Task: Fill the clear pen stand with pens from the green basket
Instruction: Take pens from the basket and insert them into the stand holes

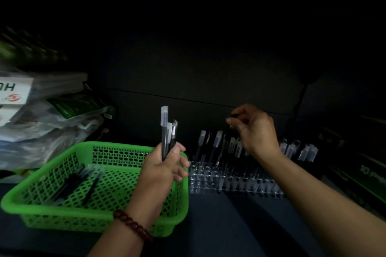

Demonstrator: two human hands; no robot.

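A green lattice basket (52, 213) sits at the lower left with several dark pens (77, 181) lying in it. Above its right rim, my left hand (160, 171) grips an upright bunch of pens (168, 133) with clear caps. The clear pen stand (211, 175) stretches to the right of the basket and holds several capped pens standing upright (217, 142). My right hand (254, 129) hovers over the stand's middle, its fingers pinched on the top of a dark pen (235, 118); the pen's lower part is hard to make out in the dim light.
Plastic-wrapped packets and a white box (41, 115) are piled at the left behind the basket. Dark boxes with green print (363, 173) lie at the right. A dark wall stands close behind the stand. The scene is very dim.
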